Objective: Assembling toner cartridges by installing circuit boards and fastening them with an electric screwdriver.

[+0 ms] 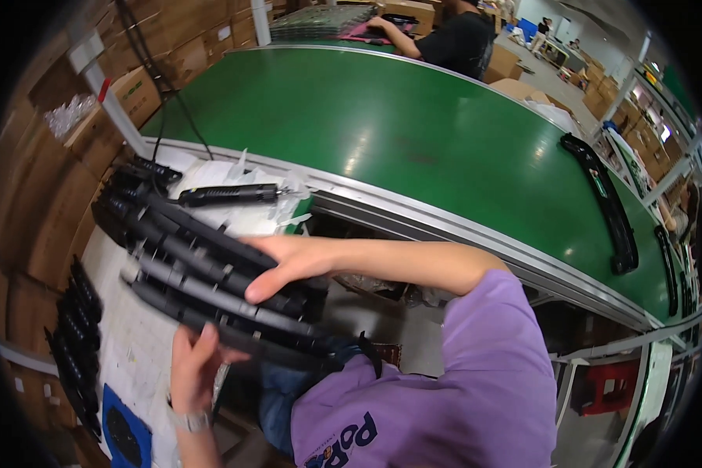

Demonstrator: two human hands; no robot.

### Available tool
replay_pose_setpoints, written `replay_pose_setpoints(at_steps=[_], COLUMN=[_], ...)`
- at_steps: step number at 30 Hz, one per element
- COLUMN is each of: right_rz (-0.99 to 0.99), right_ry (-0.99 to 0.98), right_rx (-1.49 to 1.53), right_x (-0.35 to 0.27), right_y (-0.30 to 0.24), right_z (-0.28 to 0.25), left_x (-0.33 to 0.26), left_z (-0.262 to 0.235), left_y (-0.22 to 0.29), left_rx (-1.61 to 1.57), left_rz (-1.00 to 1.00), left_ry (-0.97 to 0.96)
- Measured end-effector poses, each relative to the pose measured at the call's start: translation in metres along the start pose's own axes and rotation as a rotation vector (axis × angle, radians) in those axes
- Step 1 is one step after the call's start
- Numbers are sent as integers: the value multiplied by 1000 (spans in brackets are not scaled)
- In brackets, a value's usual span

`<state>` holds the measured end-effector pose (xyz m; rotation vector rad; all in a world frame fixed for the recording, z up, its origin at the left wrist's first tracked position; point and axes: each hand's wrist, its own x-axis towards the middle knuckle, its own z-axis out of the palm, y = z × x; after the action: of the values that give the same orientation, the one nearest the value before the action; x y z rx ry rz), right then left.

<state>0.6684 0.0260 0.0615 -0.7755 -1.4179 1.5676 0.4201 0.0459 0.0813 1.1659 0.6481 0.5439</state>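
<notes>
Black plastic bars [199, 282] bunched side by side, partly over white table [136, 343], far end near person's lap. Right hand [292, 261] grasping bunch from above, thumb across top. Left hand [195, 365] at near edge, fingers part-bent; blurred, can't tell if gripping. Black screwdriver [230, 195] lies beyond, near green conveyor [413, 140]; curved bar [604, 199] on conveyor, right.

The person wore a purple T-shirt [444, 382] with a loose short sleeve [487, 327], dark bulky lettering [348, 443] (a touch of orange showed among the characters) on its front, and blue trousers [275, 402]. A pale band [189, 420] circled the wrist below the left hand [194, 370]; the right hand [292, 261] was bare.
</notes>
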Motion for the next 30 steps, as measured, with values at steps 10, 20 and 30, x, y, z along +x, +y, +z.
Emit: replay_pose_setpoints(at_steps=[10,20,30], right_rz=[-46,206,-236], right_ry=[913,1351,1462], right_rx=[-61,-688,-1412], right_x=[-152,-223,-167], right_y=[-49,-28,-36], right_z=[-147,-257,-180], left_x=[271,295,82], left_z=[168,192,62], left_y=[6,-30,31], left_rx=[193,458,301], left_rz=[-105,352,296], left_ry=[-478,-291,-495])
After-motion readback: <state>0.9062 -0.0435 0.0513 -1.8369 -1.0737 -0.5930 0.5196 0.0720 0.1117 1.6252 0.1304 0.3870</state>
